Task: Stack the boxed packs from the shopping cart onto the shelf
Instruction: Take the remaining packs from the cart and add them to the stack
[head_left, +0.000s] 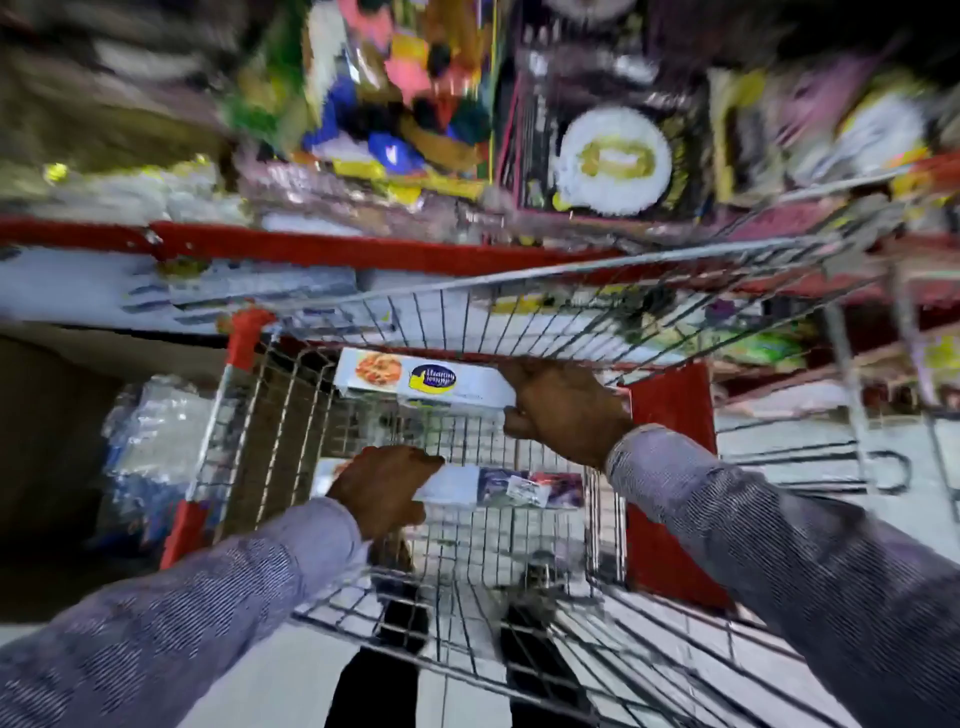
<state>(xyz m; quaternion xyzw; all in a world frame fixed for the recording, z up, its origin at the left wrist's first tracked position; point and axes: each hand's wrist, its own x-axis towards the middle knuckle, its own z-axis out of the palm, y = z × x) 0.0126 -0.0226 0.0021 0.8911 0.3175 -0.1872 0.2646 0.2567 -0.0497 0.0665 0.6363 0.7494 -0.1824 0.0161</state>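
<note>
Both my hands are down inside a wire shopping cart (270, 415) with red corner guards. My right hand (563, 410) grips the right end of a long white boxed pack (415, 382) that carries a food picture and a blue oval logo. Closer to me, my left hand (384, 488) is closed on the left end of a second white boxed pack (498, 486) with a purple picture. That lower pack lies near the cart's bottom. The red-edged shelf (322, 249) runs across the frame above the cart, blurred.
Blurred colourful packets (395, 114) and a dark box with a white plate picture (613, 161) fill the shelves above. Clear plastic-wrapped goods (150, 441) sit on the floor left of the cart. A red panel (670, 467) stands right of it. My feet show below.
</note>
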